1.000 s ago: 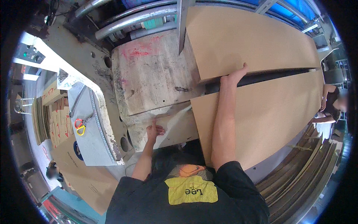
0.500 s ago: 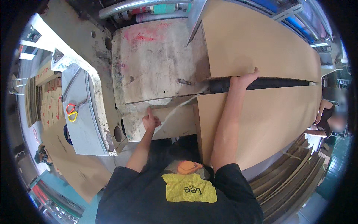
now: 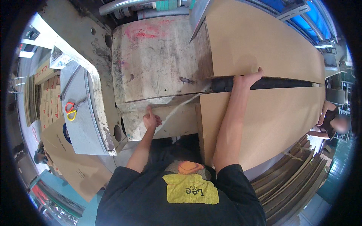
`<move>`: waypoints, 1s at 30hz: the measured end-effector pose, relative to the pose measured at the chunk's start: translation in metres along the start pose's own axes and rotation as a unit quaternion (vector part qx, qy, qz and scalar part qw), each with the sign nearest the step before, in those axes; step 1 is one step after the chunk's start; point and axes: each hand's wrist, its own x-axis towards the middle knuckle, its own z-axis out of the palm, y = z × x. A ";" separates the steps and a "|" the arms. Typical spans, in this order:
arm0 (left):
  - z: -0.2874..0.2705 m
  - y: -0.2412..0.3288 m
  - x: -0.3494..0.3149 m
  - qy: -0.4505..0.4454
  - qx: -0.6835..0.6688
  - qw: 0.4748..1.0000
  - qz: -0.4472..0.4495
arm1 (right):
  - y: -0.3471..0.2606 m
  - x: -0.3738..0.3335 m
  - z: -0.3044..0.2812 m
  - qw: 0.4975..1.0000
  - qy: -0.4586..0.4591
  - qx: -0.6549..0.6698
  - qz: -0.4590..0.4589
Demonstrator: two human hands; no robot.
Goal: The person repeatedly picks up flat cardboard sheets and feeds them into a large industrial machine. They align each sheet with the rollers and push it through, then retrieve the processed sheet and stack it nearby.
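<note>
Looks like a packaging workshop or small factory to me: grubby machine bed (image 3: 151, 67) with red stains (image 3: 145, 34), steel bar (image 3: 120, 6) on the far side, cardboard sheets (image 3: 264, 41) piled right, another heap (image 3: 292, 182) near right, bundles (image 3: 49, 105) stacked left, plus a co-worker (image 3: 332, 117) far right.

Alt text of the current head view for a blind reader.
A person's right-hand grip is at the near edge of the farther cardboard stack, forearm over the nearer stack. The left-hand grip, seemingly empty, is at a worn machine surface. Scissors lie on a grey panel at left.
</note>
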 end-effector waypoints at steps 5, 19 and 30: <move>-0.006 -0.006 0.003 -0.051 0.009 0.998 0.024 | 0.002 0.005 -0.002 1.000 -0.024 0.001 -0.008; -0.002 0.003 0.000 -0.012 -0.008 1.000 -0.011 | 0.002 0.004 -0.002 1.000 0.000 0.017 -0.003; -0.002 -0.001 0.000 -0.019 0.004 1.000 -0.003 | 0.002 0.003 -0.002 1.000 -0.009 0.000 -0.006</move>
